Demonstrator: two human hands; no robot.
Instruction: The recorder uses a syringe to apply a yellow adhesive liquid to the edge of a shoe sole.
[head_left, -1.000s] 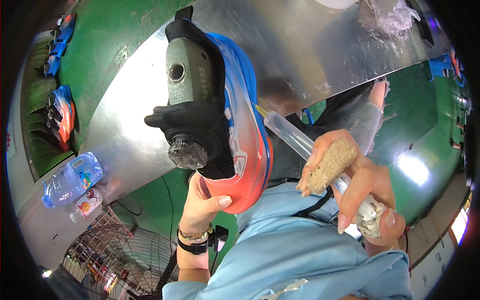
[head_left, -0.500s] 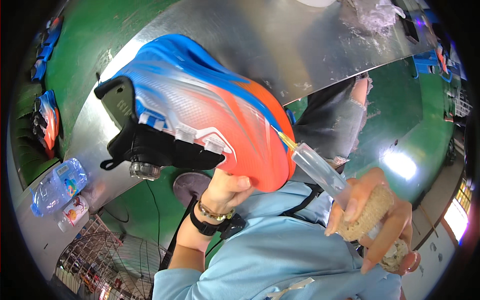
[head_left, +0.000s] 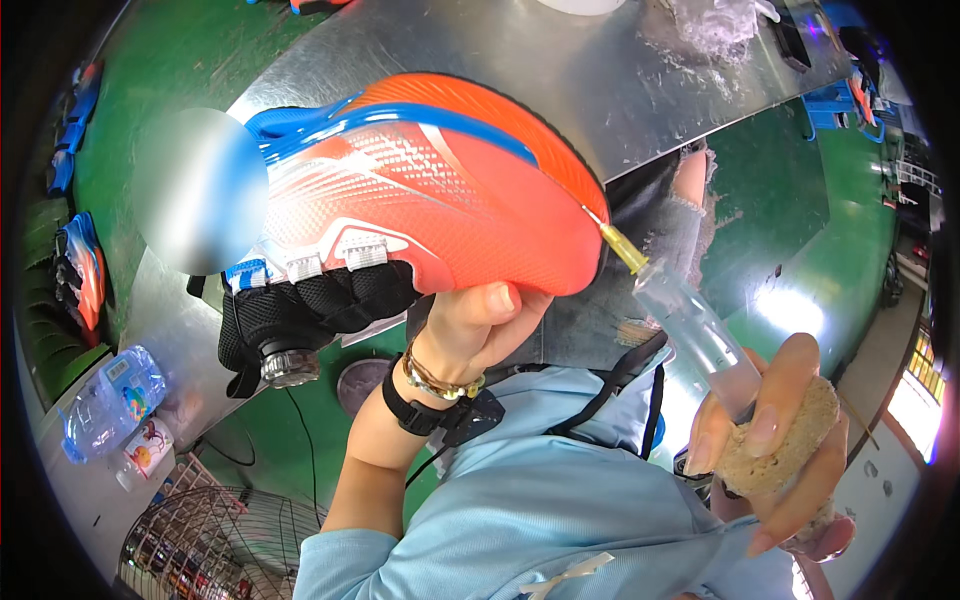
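Observation:
An orange-red and blue sports shoe (head_left: 470, 215) is held up tilted, sole edge toward the top and black collar with a round dial downward. My left hand (head_left: 480, 325) grips it at the toe, thumb showing and other fingers partly behind. In my right hand (head_left: 780, 440) is a clear syringe (head_left: 695, 320) with a yellow-hubbed needle, its tip at the seam between upper and orange sole near the toe. A tan, rough, sponge-like lump (head_left: 785, 435) is pressed in the same hand's fingers. A blur covers the shoe's heel end.
A metal table (head_left: 480, 60) spans the back, with crumpled clear plastic (head_left: 715, 25) on it. At lower left are a clear plastic bottle (head_left: 115, 400) and a wire fan cage (head_left: 220, 540). Another shoe (head_left: 85, 270) stands at the far left.
The shoe has rolled so more of its orange sole shows, and its toe has risen. My right hand has shifted right with the syringe, whose needle tip has moved up to the sole seam.

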